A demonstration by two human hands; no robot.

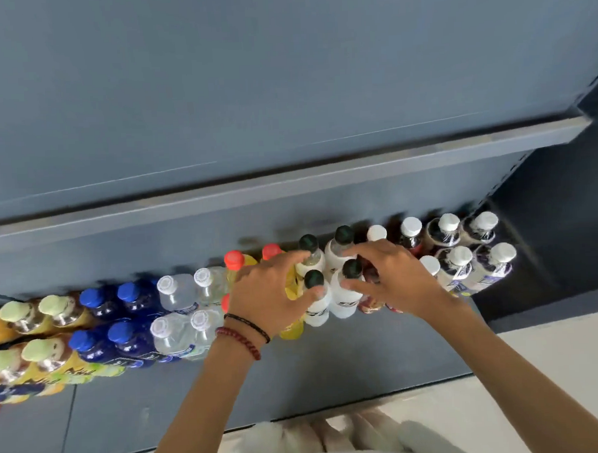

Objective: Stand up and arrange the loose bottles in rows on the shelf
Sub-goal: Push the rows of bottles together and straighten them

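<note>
Bottles stand upright in two rows on the grey shelf (pixel 331 368). Near the middle is a group of white bottles with dark green caps (pixel 342 303), two in the back row and two in the front. My left hand (pixel 266 292), with bracelets at the wrist, curls its fingers and thumb around the left pair. My right hand (pixel 392 277) closes on the right pair from the other side, forefinger on the back bottle and thumb on the front one. Both hands hide parts of the neighbouring bottles.
From the left stand pale-green-capped yellow bottles (pixel 51 305), blue bottles (pixel 124 340), clear bottles (pixel 177 296) and red-capped yellow bottles (pixel 234 260). White-capped bottles (pixel 460 263) fill the right end. An upper shelf edge (pixel 289 189) overhangs. Bare shelf lies in front of the rows.
</note>
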